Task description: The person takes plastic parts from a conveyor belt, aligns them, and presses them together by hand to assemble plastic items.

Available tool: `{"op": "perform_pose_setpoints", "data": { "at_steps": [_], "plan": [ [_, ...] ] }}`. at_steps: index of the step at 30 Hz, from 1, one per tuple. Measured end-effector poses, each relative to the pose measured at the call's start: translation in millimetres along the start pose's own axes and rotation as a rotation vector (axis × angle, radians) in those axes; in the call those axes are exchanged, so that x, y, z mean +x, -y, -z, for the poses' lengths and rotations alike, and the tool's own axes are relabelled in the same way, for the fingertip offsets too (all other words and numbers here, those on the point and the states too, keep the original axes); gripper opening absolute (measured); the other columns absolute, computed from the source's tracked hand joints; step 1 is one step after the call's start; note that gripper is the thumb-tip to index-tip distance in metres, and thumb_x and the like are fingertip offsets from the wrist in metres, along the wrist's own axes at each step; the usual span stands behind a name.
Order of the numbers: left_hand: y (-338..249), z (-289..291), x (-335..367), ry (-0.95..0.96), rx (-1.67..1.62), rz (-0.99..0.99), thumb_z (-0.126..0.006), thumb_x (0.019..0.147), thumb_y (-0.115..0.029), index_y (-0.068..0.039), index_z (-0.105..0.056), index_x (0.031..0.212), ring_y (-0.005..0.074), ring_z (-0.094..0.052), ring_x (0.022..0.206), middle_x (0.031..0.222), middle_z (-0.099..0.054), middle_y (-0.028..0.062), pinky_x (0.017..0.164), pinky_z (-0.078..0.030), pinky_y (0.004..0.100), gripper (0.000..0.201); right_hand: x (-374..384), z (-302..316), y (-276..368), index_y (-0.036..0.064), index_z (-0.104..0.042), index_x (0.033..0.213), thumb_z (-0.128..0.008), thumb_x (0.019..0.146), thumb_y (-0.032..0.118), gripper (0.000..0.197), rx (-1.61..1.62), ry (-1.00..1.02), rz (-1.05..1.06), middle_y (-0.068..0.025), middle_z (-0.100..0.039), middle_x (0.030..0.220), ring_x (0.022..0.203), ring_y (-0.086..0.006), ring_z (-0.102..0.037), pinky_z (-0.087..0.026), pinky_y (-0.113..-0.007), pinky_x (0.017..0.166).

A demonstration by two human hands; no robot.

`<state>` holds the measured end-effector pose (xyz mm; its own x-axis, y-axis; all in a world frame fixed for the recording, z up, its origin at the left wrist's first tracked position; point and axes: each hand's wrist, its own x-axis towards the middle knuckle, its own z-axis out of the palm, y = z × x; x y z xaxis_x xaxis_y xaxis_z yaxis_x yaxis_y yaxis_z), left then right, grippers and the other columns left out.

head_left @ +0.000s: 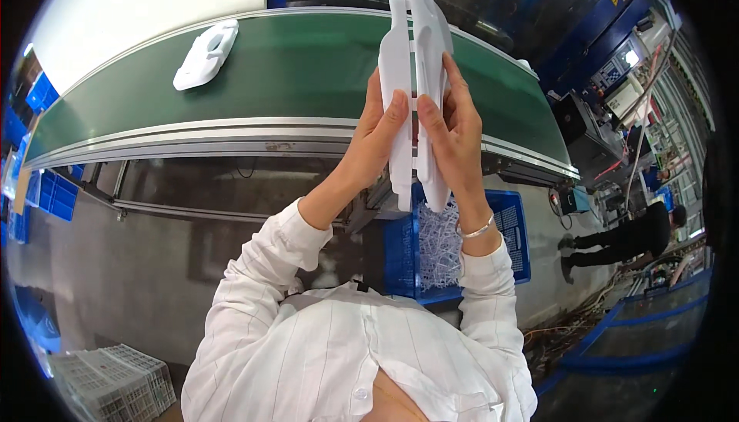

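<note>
Above the green conveyor belt (308,68) I hold up a pair of long white molded plastic parts, standing nearly upright side by side. Short bridges span the narrow gap between the left plastic part (398,60) and the right plastic part (429,37). My left hand (376,136) is closed on the left part, its thumb on the near face. Around the right part my right hand (456,130) is closed, thumb in front and fingers along the outer side. On the belt to the left lies another white plastic part (202,64) with an oval opening.
Below my right hand stands a blue crate (400,256) holding thin white plastic scraps. A metal rail (254,128) edges the belt. Blue bins (55,195) are at the far left, a grey crate (115,383) at lower left. To the right, a person (639,237) in dark clothes is near machinery.
</note>
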<state>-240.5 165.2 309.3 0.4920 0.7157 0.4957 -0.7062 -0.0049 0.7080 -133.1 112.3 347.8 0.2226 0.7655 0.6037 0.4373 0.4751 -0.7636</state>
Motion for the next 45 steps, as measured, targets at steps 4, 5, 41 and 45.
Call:
{"op": "perform_pose_setpoints", "data": {
  "at_steps": [4, 5, 41, 45],
  "plan": [
    [-0.2, -1.1, -0.6, -0.012, -0.024, 0.036, -0.04, 0.101, -0.034, -0.013, -0.016, 0.146, 0.0117, -0.043, 0.117, 0.13, -0.043, 0.0065, 0.095, -0.039, 0.0278, 0.054, -0.1, 0.7, 3.4, -0.004, -0.027, 0.144, -0.067, 0.086, 0.036, 0.081, 0.015, 0.021, -0.078, -0.0234, -0.047, 0.133, 0.113, -0.0253, -0.055, -0.046, -0.034, 0.093],
    [-0.2, -2.1, 0.0, -0.022, -0.038, 0.028, -0.04, 0.101, -0.034, -0.013, -0.017, 0.146, 0.0119, -0.043, 0.117, 0.13, -0.043, 0.0068, 0.095, -0.039, 0.0279, 0.054, -0.3, 0.9, 3.6, -0.004, -0.027, 0.144, -0.067, 0.086, 0.036, 0.081, 0.016, 0.021, -0.078, -0.0234, -0.047, 0.133, 0.113, -0.0253, -0.055, -0.046, -0.034, 0.093],
    [12.1, -2.5, -0.6, -0.089, 0.03, 0.1, -0.034, 0.1, -0.046, -0.012, -0.02, 0.142, 0.0148, -0.043, 0.117, 0.131, -0.042, 0.0099, 0.096, -0.04, 0.0301, 0.056, -6.4, 9.9, 2.0, -0.0024, -0.033, 0.142, -0.059, 0.092, 0.036, 0.069, -0.187, 0.027, -0.024, -0.022, -0.045, 0.137, 0.121, -0.0239, -0.05, -0.042, -0.031, 0.097],
    [21.8, 3.2, 4.7, -0.05, -0.092, 0.127, -0.033, 0.1, -0.048, -0.01, -0.028, 0.136, 0.0129, -0.05, 0.108, 0.121, -0.047, 0.0083, 0.091, -0.044, 0.0294, 0.053, -0.7, 10.9, -12.0, -0.0034, -0.032, 0.142, -0.053, 0.096, 0.032, 0.062, -0.201, 0.029, -0.023, -0.0223, -0.043, 0.14, 0.124, -0.0233, -0.048, -0.039, -0.029, 0.099]
  ]
}}
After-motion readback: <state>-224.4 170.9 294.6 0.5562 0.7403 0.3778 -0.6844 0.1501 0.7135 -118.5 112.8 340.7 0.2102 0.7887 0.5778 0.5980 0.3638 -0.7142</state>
